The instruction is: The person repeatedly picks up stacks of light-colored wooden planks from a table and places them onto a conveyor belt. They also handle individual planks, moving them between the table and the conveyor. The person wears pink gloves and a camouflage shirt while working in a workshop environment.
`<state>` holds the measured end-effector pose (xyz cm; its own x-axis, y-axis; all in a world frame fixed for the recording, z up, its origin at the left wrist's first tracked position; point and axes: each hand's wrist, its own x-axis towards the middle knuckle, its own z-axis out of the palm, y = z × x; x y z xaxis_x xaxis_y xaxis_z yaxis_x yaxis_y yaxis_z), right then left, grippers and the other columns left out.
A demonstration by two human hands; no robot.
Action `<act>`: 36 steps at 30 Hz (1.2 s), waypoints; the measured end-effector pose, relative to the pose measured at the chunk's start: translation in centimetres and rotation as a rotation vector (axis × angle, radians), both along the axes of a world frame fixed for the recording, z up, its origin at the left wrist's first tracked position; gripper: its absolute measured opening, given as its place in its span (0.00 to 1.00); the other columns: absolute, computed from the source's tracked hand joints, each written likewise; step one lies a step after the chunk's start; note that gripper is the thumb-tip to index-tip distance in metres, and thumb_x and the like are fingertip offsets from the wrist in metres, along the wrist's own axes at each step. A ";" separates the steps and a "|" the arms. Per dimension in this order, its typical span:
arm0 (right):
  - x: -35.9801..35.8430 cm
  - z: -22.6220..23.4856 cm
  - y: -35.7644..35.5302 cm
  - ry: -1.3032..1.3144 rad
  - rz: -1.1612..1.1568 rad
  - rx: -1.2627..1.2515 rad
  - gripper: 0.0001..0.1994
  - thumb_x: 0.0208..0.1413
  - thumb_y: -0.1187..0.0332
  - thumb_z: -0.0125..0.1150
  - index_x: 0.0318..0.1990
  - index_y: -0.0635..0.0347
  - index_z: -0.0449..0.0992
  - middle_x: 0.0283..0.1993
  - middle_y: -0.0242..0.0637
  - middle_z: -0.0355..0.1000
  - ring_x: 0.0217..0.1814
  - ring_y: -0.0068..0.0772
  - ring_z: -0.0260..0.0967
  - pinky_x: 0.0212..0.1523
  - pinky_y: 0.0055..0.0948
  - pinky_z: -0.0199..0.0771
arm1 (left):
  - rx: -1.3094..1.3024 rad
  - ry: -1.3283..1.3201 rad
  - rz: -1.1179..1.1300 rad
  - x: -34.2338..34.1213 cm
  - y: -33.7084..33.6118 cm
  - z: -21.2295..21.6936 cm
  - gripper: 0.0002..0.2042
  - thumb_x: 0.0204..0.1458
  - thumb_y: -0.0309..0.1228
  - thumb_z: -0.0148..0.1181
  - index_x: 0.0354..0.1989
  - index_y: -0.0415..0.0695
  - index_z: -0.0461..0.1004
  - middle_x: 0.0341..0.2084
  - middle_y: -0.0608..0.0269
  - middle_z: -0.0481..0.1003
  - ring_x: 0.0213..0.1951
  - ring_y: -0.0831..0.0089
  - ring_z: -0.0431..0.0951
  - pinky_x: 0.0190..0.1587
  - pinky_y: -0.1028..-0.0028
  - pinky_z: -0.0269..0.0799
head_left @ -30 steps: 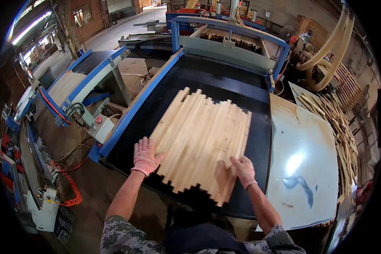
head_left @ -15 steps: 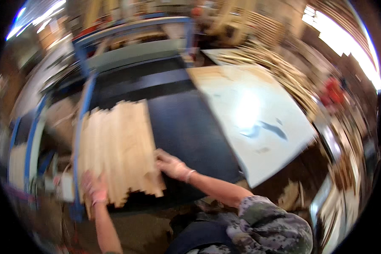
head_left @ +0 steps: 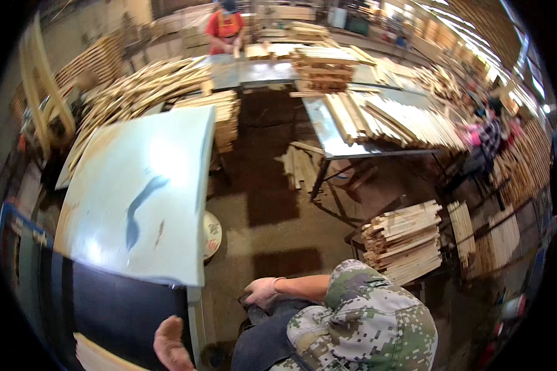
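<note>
Left hand (head_left: 170, 344) flat on black belt (head_left: 117, 309) — right hand (head_left: 263, 290) curled.

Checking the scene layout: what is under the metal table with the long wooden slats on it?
Under the metal table a few loose wooden pieces lie on the brown floor beside its dark legs. Further back, the tabletop and shadow hide the rest.

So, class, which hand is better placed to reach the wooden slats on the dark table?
Probably left: the left hand sits over the dark table, beside the wooden slats; the right hand is off the table, farther away.
</note>
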<state>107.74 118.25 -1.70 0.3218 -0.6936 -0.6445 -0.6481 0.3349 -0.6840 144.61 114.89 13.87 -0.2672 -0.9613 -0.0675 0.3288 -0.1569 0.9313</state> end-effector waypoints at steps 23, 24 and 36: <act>-34.3 -14.6 26.0 0.129 -1.106 0.266 0.31 0.68 0.45 0.51 0.55 0.68 0.81 0.60 0.59 0.78 0.67 0.61 0.72 0.66 0.49 0.70 | 0.110 -1.537 -0.930 -35.0 -5.8 -33.9 0.21 0.60 0.46 0.59 0.32 0.35 0.81 0.33 0.56 0.80 0.38 0.61 0.76 0.45 0.61 0.69; -35.7 -13.9 24.7 0.108 -1.082 0.302 0.31 0.68 0.45 0.51 0.56 0.68 0.81 0.60 0.59 0.78 0.68 0.61 0.71 0.66 0.49 0.70 | 0.107 -1.531 -0.915 -36.4 -6.9 -33.7 0.21 0.59 0.46 0.59 0.31 0.36 0.81 0.32 0.56 0.79 0.36 0.61 0.76 0.44 0.61 0.69; -56.7 -13.3 17.7 0.229 -1.408 0.170 0.41 0.63 0.42 0.61 0.71 0.71 0.68 0.75 0.56 0.66 0.79 0.51 0.62 0.77 0.37 0.60 | 0.718 -0.866 -0.703 -69.4 -25.9 -35.3 0.14 0.56 0.44 0.62 0.24 0.51 0.71 0.18 0.66 0.68 0.19 0.67 0.67 0.22 0.63 0.59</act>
<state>51.04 135.96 -15.01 -0.6748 -0.2524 -0.6935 0.1972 0.8439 -0.4990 75.17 88.95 -21.46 -0.3034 -0.3158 -0.8990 -0.6786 -0.5907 0.4365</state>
